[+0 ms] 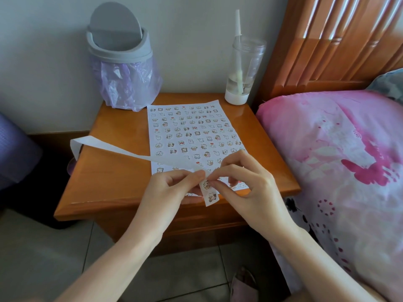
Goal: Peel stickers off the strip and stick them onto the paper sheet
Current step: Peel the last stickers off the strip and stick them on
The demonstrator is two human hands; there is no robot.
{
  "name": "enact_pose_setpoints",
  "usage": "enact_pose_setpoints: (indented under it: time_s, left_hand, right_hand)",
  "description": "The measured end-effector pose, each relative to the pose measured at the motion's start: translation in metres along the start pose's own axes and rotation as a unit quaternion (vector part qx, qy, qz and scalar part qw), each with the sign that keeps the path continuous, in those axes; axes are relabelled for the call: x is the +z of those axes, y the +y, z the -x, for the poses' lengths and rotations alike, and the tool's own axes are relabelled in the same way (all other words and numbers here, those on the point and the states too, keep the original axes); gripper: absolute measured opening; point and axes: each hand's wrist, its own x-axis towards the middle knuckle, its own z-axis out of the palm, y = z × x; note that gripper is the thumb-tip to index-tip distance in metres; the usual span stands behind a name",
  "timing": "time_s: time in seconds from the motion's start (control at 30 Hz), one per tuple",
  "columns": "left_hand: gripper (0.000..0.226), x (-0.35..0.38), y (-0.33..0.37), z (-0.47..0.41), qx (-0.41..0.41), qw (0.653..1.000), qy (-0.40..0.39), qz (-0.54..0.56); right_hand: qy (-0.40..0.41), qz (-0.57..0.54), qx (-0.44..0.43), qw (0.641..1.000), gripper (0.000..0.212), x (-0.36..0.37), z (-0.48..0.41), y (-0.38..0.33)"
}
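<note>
A white paper sheet [192,131] covered with several small cartoon stickers lies on the wooden nightstand [113,171]. A long white backing strip [122,150] runs from the nightstand's left edge to my hands. My left hand [174,188] pinches the strip near its printed end. My right hand [244,182] pinches a cartoon sticker [206,184] at the strip's fold with thumb and forefinger. Below it the strip's end [211,198] hangs down with one more sticker on it. Both hands hover over the sheet's near edge.
A grey swing-lid bin [122,53] with a purple bag stands at the nightstand's back left. A clear plastic bottle [242,73] with a straw stands at the back right. A bed with pink bedding [340,162] borders the right side. A slipper [242,284] lies on the tiled floor.
</note>
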Motion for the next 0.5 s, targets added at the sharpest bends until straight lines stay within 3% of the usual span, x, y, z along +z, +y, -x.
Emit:
enact_pose_setpoints:
  time_s: [0.2,0.37,0.5]
  left_hand:
    - [0.021,0.001,0.0,0.0,0.002,1.0,-0.005,0.003]
    - [0.018,0.003,-0.002,-0.002,0.011,0.999,0.01,-0.034]
    - [0.019,0.002,-0.004,-0.002,0.016,0.997,0.031,-0.071]
  right_hand:
    - [-0.034,0.005,0.004,0.999,0.011,0.0,0.0,-0.002]
    - [-0.084,-0.121,0.103,0.984,0.006,-0.013,-0.005,-0.006]
    - [-0.06,-0.169,0.199,0.963,0.004,-0.038,-0.012,0.007]
